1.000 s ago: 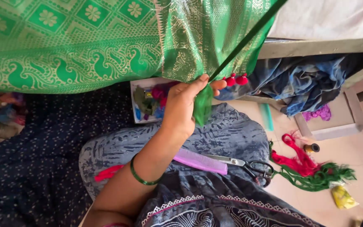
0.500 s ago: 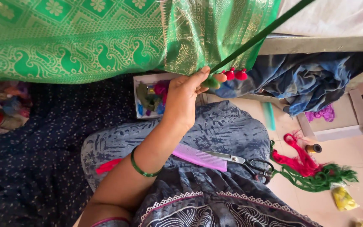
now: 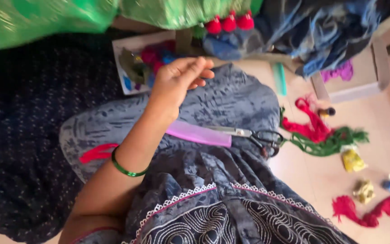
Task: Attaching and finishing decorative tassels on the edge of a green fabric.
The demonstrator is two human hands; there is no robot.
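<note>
Left hand [image 3: 179,81], centre frame, hovers with fingers loosely curled, holding nothing visible, above a box of coloured threads [image 3: 143,61]. Scissors [image 3: 249,134] lie on the lap, centre right. Right hand unseen. Reach slowly, picking one strand cleanly.

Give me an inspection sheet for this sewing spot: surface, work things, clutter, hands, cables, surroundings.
Surface: pale floor, partly covered by dark dotted cloth; blue-grey patterned garment over the lap.
Work things: green fabric along the top with red tassels; scissors and pink comb on the lap.
Clutter: red and green thread bundles, small thread scraps, shallow tray of coloured threads, empty box lid.
Hands: left hand raised, fingers loosely curled, holding nothing visible; green bangle on the wrist; right hand not in view.
Cables: nothing seen.
Surroundings: blue cloth heap at upper right.
</note>
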